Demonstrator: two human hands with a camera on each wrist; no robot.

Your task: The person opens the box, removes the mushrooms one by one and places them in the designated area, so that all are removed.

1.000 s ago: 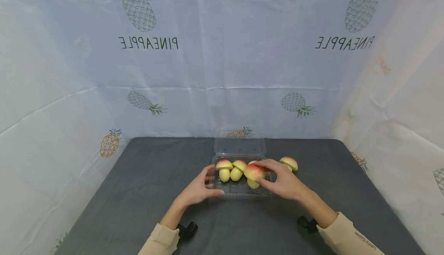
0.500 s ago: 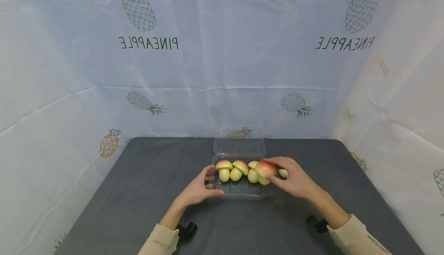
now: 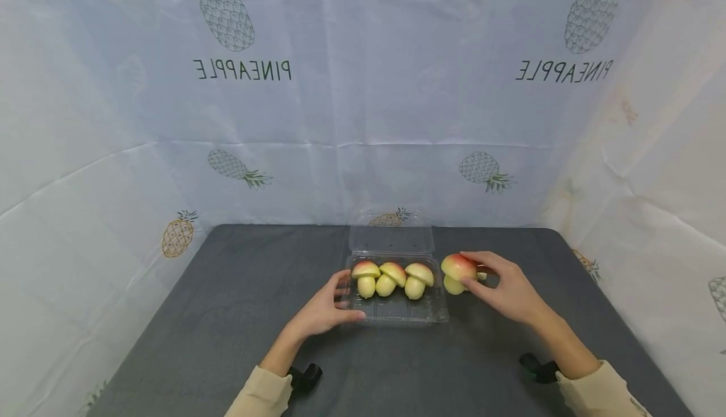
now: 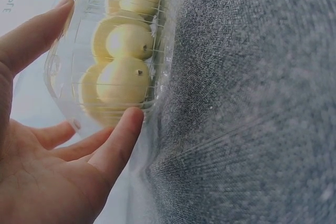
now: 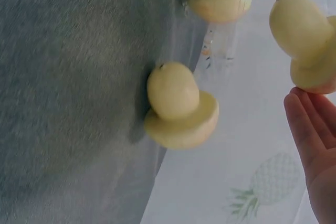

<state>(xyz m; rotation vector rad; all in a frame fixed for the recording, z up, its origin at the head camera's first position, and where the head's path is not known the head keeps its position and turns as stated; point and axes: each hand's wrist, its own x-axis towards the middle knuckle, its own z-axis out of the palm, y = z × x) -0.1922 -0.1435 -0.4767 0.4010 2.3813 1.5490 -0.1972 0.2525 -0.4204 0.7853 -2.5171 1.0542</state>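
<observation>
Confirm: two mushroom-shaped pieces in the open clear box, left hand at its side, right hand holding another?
Wrong count: the open clear box holds three mushroom-shaped pieces, not two, per the head view. The rest is right: left hand at its side, right hand holding another piece.

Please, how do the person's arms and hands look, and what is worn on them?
The left hand and right hand are bare, without gloves. The left sleeve and right sleeve are beige, the right one with a dark, unreadable marking. The left wrist device and right wrist device are black.
</observation>
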